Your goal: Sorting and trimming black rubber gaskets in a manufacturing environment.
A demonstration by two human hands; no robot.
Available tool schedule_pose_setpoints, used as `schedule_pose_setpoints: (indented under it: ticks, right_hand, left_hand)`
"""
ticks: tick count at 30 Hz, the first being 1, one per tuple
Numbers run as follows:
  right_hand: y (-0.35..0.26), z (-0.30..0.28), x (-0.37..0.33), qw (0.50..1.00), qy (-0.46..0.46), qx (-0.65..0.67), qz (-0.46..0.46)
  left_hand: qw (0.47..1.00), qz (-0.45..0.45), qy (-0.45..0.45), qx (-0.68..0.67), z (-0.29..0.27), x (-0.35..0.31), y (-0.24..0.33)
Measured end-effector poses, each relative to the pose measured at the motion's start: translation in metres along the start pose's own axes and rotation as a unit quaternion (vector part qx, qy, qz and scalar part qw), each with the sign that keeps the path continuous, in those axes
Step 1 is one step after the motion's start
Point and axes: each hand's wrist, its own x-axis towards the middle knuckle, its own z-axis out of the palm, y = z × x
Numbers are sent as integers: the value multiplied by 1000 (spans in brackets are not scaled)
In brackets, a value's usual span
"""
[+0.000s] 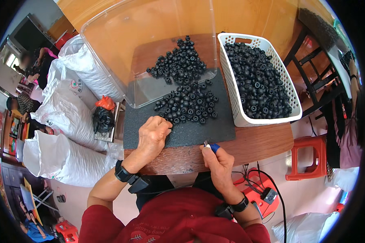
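A loose pile of small round black parts with holes (188, 104) lies on the dark grey mat (178, 139). My left hand (153, 133) is at the pile's near left edge, its fingers curled together. What they hold, if anything, is hidden. At the mat's near edge, my right hand (219, 161) pinches a small tool with a metal tip (207, 144). Something blue (215, 148) shows by its fingers; I cannot tell whether it is a handle or a finger cover. More of the same black parts lie in a clear plastic bin (144, 99), tipped toward me.
A white perforated basket (240, 115) full of black parts stands right of the mat on the wooden table (263, 137). Large white sacks (69, 160) crowd the left floor. Red stools (308, 158), a dark chair (312, 73) and a black cable (282, 194) are at right. Other people sit around.
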Motion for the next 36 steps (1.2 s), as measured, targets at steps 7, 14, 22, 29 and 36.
schedule_pose_setpoints:
  ticks: [7, 14, 22, 29, 36]
  right_hand:
    - [1, 0, 1, 1000, -9, 6, 14]
    - [4, 0, 2, 1000, 3, 12, -3]
    - [4, 0, 1, 1000, 7, 8, -6]
    - [1, 0, -1, 1000, -12, 8, 5]
    - [-5, 9, -1, 996, -27, -53, -69]
  left_hand:
    - [999, -29, -33, -31, -2, -1, 5]
    - [998, -1, -63, -10, 0, 4, 7]
    - [993, -22, -112, -21, -4, 6, 12]
    - [996, -9, -81, 23, -3, -7, 14]
    - [825, -308, -83, -468, -19, -13, 40]
